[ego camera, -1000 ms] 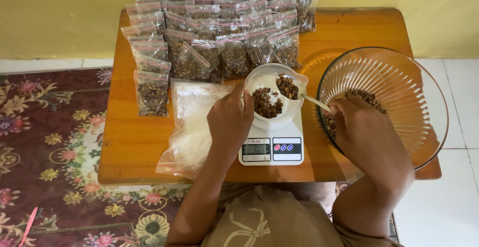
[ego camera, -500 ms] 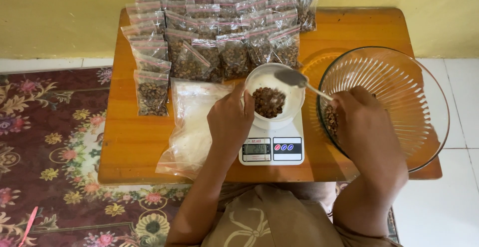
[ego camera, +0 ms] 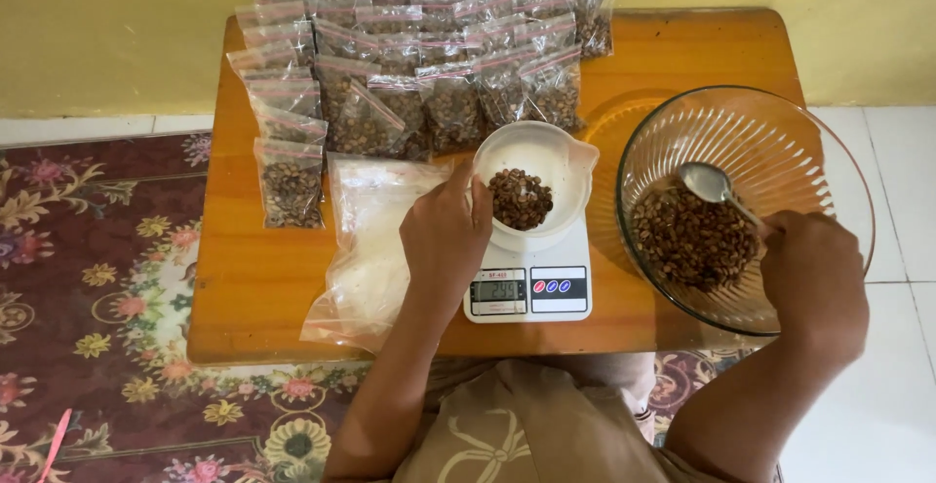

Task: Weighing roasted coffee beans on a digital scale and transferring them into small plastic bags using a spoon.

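Observation:
My left hand (ego camera: pixel 444 239) rests against the left rim of a white bowl (ego camera: pixel 546 156) that holds a small heap of brown beans (ego camera: pixel 520 197). The bowl stands on a white kitchen scale (ego camera: pixel 526 291) with a lit display. My right hand (ego camera: pixel 814 283) grips the handle of a metal spoon (ego camera: pixel 710 183), whose empty scoop is inside a large clear glass bowl (ego camera: pixel 809 142) above a pile of the same beans (ego camera: pixel 692 239).
A low wooden table (ego camera: pixel 682 54) carries everything. Several sealed clear bags of beans (ego camera: pixel 429 44) fill its back left. A stack of empty clear bags (ego camera: pixel 366 249) lies left of the scale. A patterned rug (ego camera: pixel 88 278) covers the floor at left.
The spoon tipped its beans into the white bowl, then my right hand swung it back right into the glass bowl. My left hand stayed at the white bowl.

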